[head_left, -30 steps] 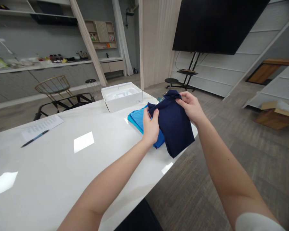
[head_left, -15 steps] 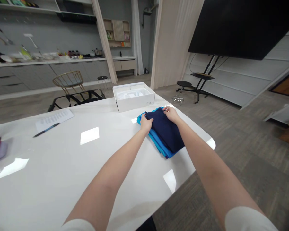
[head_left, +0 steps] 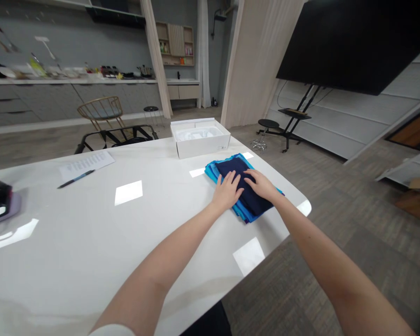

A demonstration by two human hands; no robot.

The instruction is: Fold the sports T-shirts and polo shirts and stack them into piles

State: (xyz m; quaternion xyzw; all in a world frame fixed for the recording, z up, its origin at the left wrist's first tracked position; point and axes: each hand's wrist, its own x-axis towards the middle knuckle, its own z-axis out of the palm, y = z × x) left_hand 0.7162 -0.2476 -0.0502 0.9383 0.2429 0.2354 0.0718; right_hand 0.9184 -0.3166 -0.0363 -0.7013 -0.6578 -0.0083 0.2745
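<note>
A dark navy folded cloth (head_left: 255, 199), perhaps a garment, tops a stack of folded blue cloths (head_left: 243, 212) near the right end of the white table. My left hand (head_left: 227, 191) lies on the stack's left side with its fingers spread over the navy cloth. On the right part of the same cloth rests my right hand (head_left: 262, 185), palm down, fingers apart and slightly bent. Lighter blue and turquoise edges stick out under the navy layer, mostly at the far and left sides.
An open white box (head_left: 201, 145) stands just beyond the stack. Farther left are a printed sheet (head_left: 91, 163), a pen (head_left: 76, 179) and a dark device with a purple base (head_left: 12, 210). The table (head_left: 154, 224) has a rounded right corner. A stool (head_left: 268, 124) stands on the floor beyond.
Both hands have let go of the navy cloth's far corners and come nearer to me, now flat on it. The navy cloth's far edge sits lower, showing more turquoise behind.
</note>
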